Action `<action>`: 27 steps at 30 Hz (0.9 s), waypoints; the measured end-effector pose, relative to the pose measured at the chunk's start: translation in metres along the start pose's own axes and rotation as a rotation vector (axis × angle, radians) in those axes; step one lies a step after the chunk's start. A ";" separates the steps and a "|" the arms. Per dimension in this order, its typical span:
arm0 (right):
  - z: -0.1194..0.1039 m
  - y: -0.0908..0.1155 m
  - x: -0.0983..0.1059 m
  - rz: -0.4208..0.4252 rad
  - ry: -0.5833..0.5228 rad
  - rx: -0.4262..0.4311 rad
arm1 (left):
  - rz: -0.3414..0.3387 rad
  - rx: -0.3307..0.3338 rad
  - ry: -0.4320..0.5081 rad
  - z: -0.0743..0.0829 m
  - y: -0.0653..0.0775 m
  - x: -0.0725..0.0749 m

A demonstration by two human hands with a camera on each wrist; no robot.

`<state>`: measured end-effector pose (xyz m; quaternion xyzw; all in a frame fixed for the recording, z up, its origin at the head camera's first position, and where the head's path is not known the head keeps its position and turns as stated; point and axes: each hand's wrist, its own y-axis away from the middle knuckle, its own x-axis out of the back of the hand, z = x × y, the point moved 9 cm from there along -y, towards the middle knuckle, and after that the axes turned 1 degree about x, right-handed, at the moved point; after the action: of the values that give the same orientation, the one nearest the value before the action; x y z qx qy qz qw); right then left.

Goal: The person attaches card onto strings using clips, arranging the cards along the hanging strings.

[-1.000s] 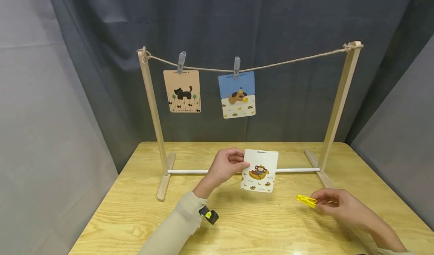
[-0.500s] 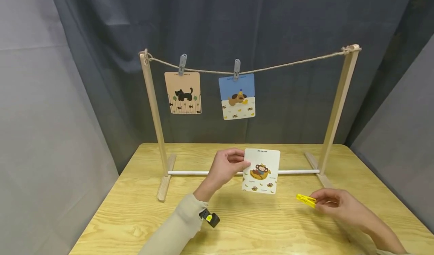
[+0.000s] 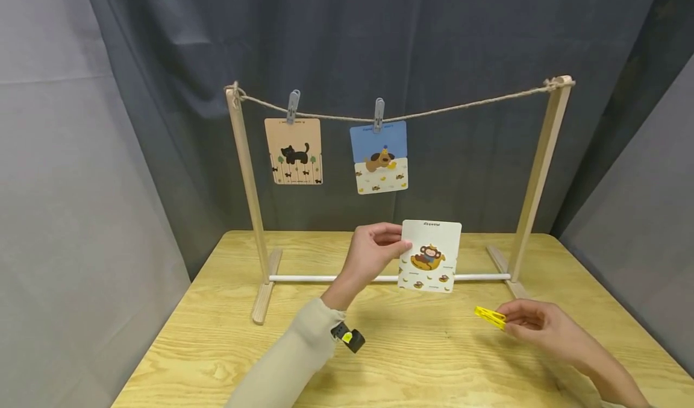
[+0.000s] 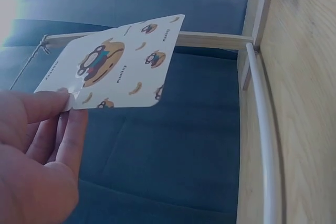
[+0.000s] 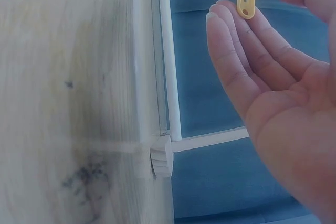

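My left hand [image 3: 374, 256] pinches the left edge of a white monkey card [image 3: 430, 257] between thumb and fingers, holding it above the table and below the rope. The left wrist view shows the card's printed face, tilted, with the thumb on its front. To the right and lower, my right hand [image 3: 547, 329] pinches a yellow clothespin [image 3: 490, 317] by its end, apart from the card. On the rope [image 3: 461, 106] hang a peach cat card [image 3: 294, 152] and a blue-and-white dog card [image 3: 381, 158], each under a grey clothespin [image 3: 293, 106].
The rope is tied between a left wooden post [image 3: 246, 179] and a right wooden post [image 3: 542, 179]. A white rod [image 3: 303, 278] joins their feet low over the wooden table [image 3: 412, 360]. Dark curtains [image 3: 466, 40] stand behind, grey panels at both sides.
My left hand has risen slightly and moved right with the monkey card. The right hand stays almost in place, holding the yellow clothespin. The head view has shifted slightly.
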<state>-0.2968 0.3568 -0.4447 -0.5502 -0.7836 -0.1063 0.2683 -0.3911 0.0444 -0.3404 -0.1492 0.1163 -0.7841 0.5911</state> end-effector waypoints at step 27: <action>-0.004 0.001 0.016 0.092 -0.044 -0.017 | 0.144 -0.074 0.065 0.055 -0.052 -0.025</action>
<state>-0.2989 0.3683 -0.4326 -0.5900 -0.7624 -0.0883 0.2508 -0.4107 0.0826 -0.2734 -0.1367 0.1746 -0.7391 0.6361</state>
